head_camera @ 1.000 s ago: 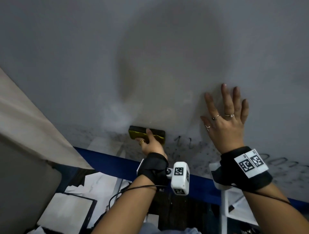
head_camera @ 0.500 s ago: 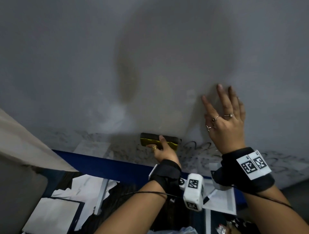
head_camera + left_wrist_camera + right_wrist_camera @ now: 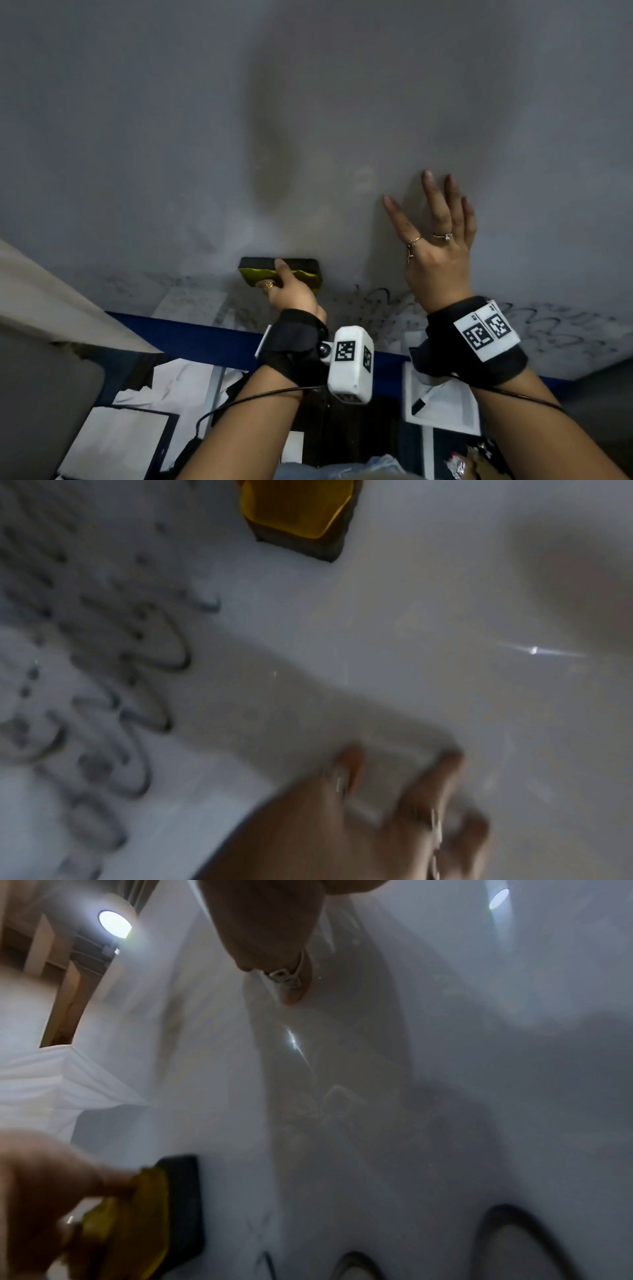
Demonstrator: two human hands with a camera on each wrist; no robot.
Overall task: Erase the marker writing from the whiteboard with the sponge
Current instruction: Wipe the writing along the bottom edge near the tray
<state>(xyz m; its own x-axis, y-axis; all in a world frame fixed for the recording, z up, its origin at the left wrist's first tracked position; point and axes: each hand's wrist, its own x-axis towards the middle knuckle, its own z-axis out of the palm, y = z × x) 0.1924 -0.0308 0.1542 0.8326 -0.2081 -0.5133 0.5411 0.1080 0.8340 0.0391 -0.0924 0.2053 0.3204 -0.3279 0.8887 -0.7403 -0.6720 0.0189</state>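
Left hand pinches sponge against board, writing just right of its fingers. Right hand splayed flat, holds nothing. Sponge looks soft, light; grip the yellow back, press the dark face evenly.

Our head view looks forward at the whiteboard from above both wrists; our blurred wrist views sit close against it, sharing the sponge.

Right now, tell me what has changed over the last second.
The left hand slid the sponge right toward the scribbles, then back left, keeping its grip. The right hand stays open by the whiteboard, and the scribbles along the bottom remain.
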